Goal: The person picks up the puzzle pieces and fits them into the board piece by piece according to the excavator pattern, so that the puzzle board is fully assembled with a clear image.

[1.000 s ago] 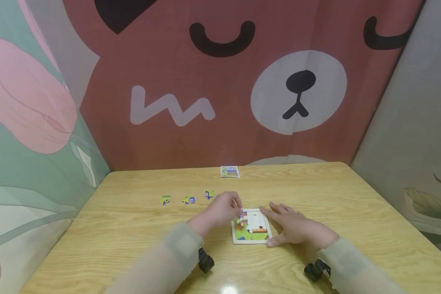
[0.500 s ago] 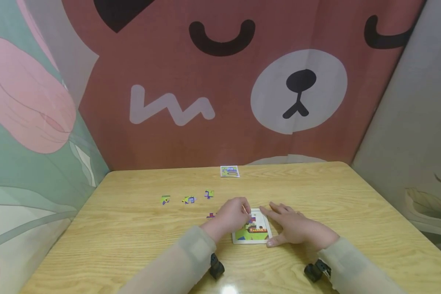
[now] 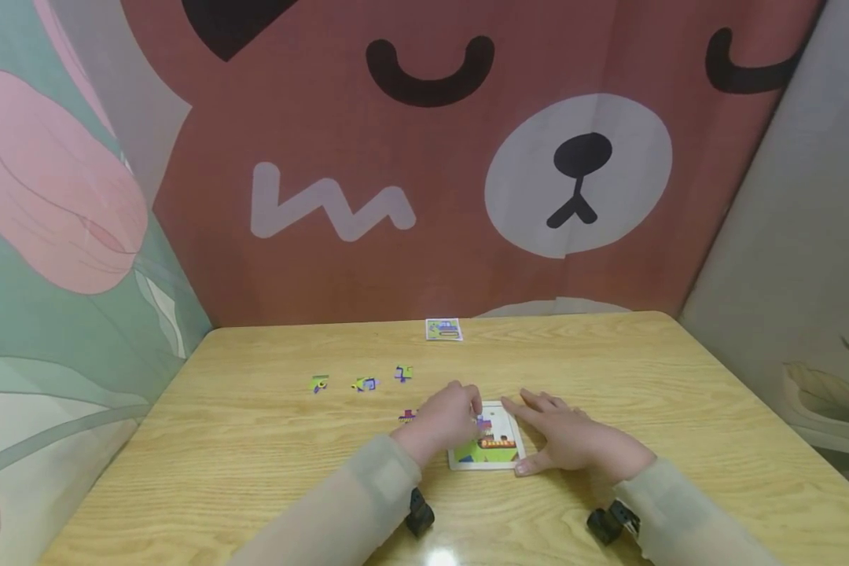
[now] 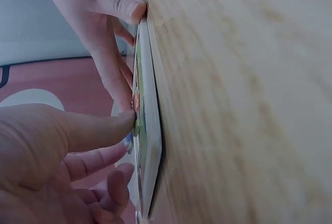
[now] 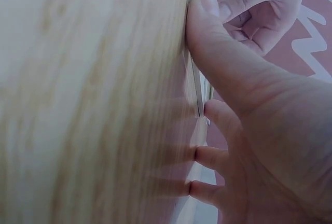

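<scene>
A square jigsaw puzzle board with a pale rim lies on the table, its lower part filled with a green and orange picture and white showing at its upper right. My left hand reaches over its left side. Between thumb and forefinger it pinches a small puzzle piece, green and blue at the edges, low against the board; most of the piece is hidden by the fingers. Spread along the board's right edge, my right hand rests its thumb near the front corner and its forefinger near the back corner, other fingers on the table.
Loose puzzle pieces lie left of the board: a red-purple piece beside the left wrist, a blue-green piece, a yellow-blue piece and a green piece. A picture card lies at the wooden table's back edge.
My left hand has moved right and slightly toward me, further over the board, uncovering the red-purple piece on the table. The right hand has stayed in place.
</scene>
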Demonstrator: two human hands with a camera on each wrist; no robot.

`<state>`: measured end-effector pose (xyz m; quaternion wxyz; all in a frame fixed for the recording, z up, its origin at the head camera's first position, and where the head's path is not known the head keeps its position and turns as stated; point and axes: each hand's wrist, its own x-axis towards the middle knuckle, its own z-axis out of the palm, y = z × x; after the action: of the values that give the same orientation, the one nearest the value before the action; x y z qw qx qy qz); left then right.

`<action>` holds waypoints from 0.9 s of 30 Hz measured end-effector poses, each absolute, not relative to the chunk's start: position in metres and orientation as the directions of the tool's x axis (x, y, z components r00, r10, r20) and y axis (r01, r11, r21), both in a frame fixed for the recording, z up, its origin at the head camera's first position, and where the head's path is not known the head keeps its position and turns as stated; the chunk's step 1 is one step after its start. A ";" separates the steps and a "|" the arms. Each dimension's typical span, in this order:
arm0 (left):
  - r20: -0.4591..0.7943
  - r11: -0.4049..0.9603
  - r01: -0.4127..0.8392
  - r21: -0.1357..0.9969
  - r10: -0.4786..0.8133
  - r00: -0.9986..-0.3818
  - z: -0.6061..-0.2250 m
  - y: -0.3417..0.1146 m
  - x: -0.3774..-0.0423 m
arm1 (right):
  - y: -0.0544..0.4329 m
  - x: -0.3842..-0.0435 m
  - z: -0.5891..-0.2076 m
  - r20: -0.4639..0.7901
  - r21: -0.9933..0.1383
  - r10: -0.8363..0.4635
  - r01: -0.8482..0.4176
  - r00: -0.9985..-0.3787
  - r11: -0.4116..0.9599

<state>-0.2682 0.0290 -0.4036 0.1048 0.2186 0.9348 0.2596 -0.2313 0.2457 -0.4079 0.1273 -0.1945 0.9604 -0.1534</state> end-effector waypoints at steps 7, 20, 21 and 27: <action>-0.091 0.808 0.374 0.455 0.460 -0.883 -0.401 0.033 -0.264 | 0.246 -0.230 -0.406 -0.165 -0.364 -0.432 -0.352 -0.887 0.862; 0.010 0.781 0.349 0.519 0.402 -0.916 -0.396 0.019 -0.269 | 0.244 -0.230 -0.408 -0.173 -0.355 -0.425 -0.346 -0.889 0.869; 0.011 0.777 0.342 0.528 0.397 -0.918 -0.393 0.014 -0.269 | 0.244 -0.231 -0.408 -0.174 -0.354 -0.425 -0.346 -0.889 0.869; 0.014 0.787 0.317 0.529 0.366 -0.931 -0.383 -0.026 -0.279 | 0.245 -0.230 -0.408 -0.189 -0.357 -0.411 -0.328 -0.892 0.875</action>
<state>-0.2792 -0.0259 -0.3831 0.0447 0.1810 0.9443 0.2714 -0.2304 0.2450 -0.4081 0.1305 -0.1927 0.9593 -0.1598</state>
